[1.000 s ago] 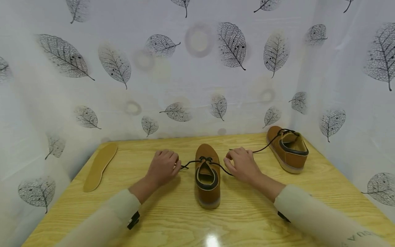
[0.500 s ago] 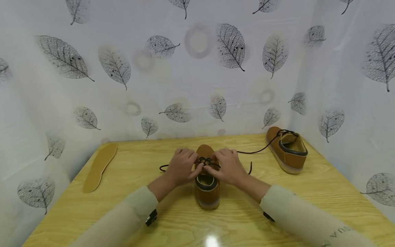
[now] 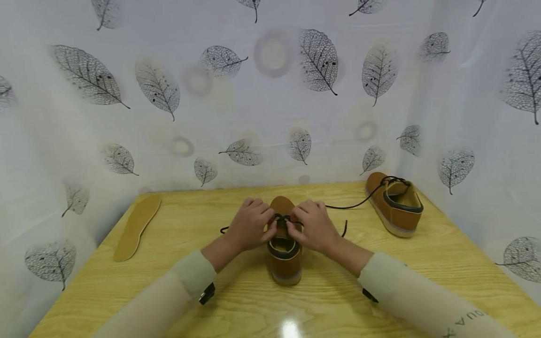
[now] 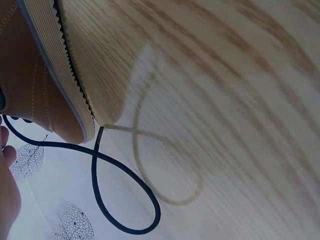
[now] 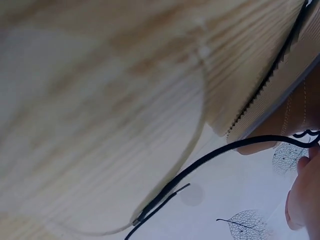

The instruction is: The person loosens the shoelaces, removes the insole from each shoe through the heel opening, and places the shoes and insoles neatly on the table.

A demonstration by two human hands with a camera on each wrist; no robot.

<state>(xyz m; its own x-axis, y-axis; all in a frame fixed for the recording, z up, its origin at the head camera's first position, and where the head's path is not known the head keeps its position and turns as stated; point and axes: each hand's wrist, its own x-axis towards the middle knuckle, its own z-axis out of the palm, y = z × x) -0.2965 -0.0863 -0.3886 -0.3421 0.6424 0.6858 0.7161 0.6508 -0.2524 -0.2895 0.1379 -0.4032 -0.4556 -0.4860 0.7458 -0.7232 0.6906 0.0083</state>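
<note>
A brown shoe stands on the wooden table, toe pointing away, with a dark shoelace tied across its throat. My left hand pinches the lace at the left of the eyelets, thumb bent in over the opening. From the other side, my right hand pinches the lace at the right, knuckles up. One lace end curls in a loop beside the shoe in the left wrist view. The other end arcs out over the table in the right wrist view. The fingertips are partly hidden behind the knuckles.
A second brown shoe stands at the back right, one long lace trailing left toward my right hand. At the left lies a tan insole. A white leaf-patterned curtain encloses the table behind and at the sides.
Both hands have come inward from out beside the shoe to the lace at its throat. Over the last half second the thumbs have drawn slightly apart and curled in.
</note>
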